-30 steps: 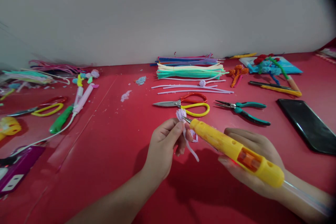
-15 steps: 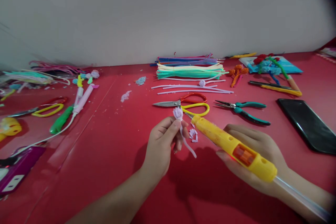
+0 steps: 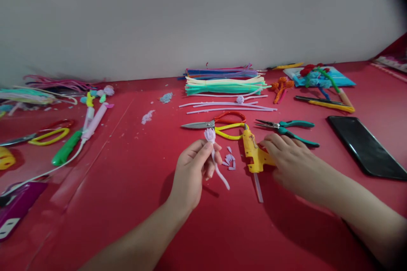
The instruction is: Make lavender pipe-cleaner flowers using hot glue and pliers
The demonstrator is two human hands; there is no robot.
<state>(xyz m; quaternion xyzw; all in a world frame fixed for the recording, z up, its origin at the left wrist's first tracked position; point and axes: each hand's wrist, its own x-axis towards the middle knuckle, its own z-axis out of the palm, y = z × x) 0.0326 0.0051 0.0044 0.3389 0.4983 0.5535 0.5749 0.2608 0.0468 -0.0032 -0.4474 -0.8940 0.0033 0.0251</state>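
Observation:
My left hand (image 3: 192, 169) pinches a pale lilac pipe-cleaner flower (image 3: 210, 135) by its stem, bud up, above the red table (image 3: 133, 203). Small lilac petal pieces (image 3: 229, 162) lie on the table just right of it. My right hand (image 3: 291, 161) rests on the handle of a yellow glue gun (image 3: 252, 151), which lies on the table with its glue stick (image 3: 258, 187) pointing toward me. The fingers curl round the handle.
Red-and-yellow scissors (image 3: 222, 125) and teal pliers (image 3: 286, 129) lie just beyond the hands. A stack of coloured pipe cleaners (image 3: 224, 82) sits by the wall. A black phone (image 3: 365, 148) lies at the right. Further scissors, a green tool and a cable lie at the left.
My right hand has lowered the glue gun from beside the flower down onto the table near the scissors. My left hand keeps the flower, shifted slightly left.

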